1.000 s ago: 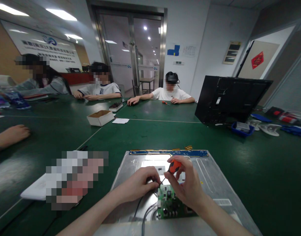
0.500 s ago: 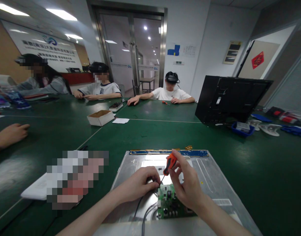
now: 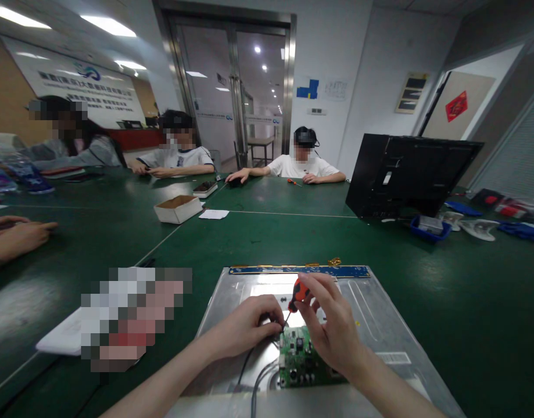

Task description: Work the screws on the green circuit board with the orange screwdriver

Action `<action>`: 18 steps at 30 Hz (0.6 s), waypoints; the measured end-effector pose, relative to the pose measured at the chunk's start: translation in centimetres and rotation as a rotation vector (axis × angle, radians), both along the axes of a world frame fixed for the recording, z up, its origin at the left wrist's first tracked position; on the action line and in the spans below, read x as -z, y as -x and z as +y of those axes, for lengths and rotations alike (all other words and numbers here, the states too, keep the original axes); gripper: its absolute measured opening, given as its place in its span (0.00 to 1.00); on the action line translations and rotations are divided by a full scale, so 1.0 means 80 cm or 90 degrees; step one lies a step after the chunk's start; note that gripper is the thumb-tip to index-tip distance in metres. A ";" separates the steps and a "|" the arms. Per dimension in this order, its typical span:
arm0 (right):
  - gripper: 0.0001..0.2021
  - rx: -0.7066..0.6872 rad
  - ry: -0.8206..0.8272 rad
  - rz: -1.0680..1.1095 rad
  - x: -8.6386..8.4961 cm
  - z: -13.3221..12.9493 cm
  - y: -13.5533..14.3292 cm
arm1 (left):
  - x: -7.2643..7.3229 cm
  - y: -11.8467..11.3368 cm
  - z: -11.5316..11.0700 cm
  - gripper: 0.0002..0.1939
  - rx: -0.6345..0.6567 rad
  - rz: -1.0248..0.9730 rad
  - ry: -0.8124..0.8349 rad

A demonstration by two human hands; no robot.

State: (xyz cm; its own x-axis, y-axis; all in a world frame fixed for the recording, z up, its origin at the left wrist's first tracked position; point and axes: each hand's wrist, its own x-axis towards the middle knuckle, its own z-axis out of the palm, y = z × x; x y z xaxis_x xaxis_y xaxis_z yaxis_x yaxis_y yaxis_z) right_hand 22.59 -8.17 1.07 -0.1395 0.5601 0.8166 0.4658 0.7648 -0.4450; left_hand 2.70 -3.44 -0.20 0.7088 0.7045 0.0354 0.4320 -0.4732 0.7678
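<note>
My right hand point(image 3: 332, 319) is closed round the red and black handle of a small screwdriver point(image 3: 298, 293). Its thin shaft points down to the upper left corner of a green circuit board point(image 3: 298, 363). My left hand point(image 3: 258, 325) has its fingers curled and pinched at that same corner, close to the screwdriver tip; what they hold is hidden. The board lies on a silver metal panel point(image 3: 362, 302), which has a blue strip board point(image 3: 267, 271) along its far edge. Dark cables point(image 3: 258, 383) run from beside the board toward me.
On the green table point(image 3: 249, 244) stand an open white box point(image 3: 178, 209) and, right, a black monitor point(image 3: 410, 174) near a blue tray point(image 3: 430, 227). A blurred-out item point(image 3: 131, 319) lies left. Another person's hands point(image 3: 20, 238) rest at the left edge; several people sit across.
My right hand's fingers have shifted on the screwdriver handle, which sits slightly lower and farther left. My left hand stays put. At the left, the other person's second hand has come into view.
</note>
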 end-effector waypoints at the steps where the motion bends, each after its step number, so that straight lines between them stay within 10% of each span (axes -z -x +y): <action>1: 0.25 0.000 -0.004 -0.003 0.000 0.000 0.000 | 0.000 0.000 0.000 0.03 0.001 0.001 -0.001; 18: 0.19 0.000 -0.011 0.081 0.010 0.005 0.000 | -0.007 -0.001 -0.002 0.03 -0.004 0.020 -0.006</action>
State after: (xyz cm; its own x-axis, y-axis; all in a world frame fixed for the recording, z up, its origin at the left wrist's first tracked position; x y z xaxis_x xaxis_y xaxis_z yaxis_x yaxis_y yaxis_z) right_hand 22.55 -7.78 0.29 -0.0341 0.5452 0.8376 0.4064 0.7732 -0.4868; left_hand 2.76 -3.57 0.34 0.7055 0.7084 0.0190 0.4591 -0.4774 0.7492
